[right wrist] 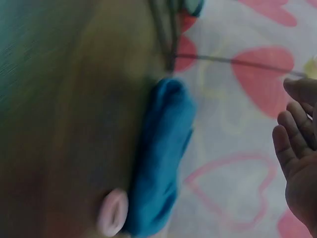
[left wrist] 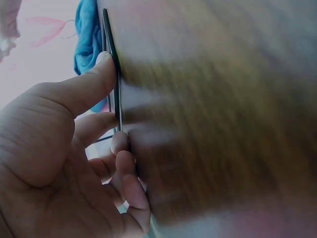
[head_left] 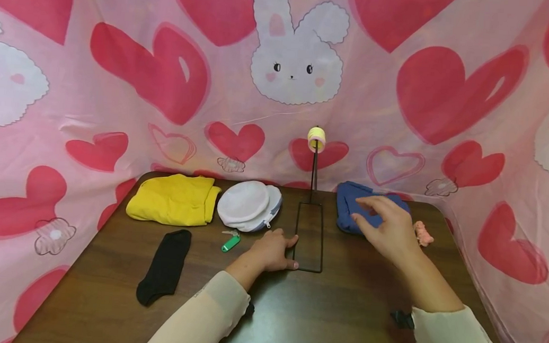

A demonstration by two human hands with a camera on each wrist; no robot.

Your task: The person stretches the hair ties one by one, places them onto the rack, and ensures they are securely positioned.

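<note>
Under the left hand [head_left: 271,251] fingers [left wrist: 99,74] lies the wire stand [head_left: 309,237]; touching.

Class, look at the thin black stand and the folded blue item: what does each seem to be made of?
Black stand: likely metal wire, dark painted finish; thin, rigid straight rods.
Blue item: soft cloth, matte; folded with rounded, rumpled edges.
</note>
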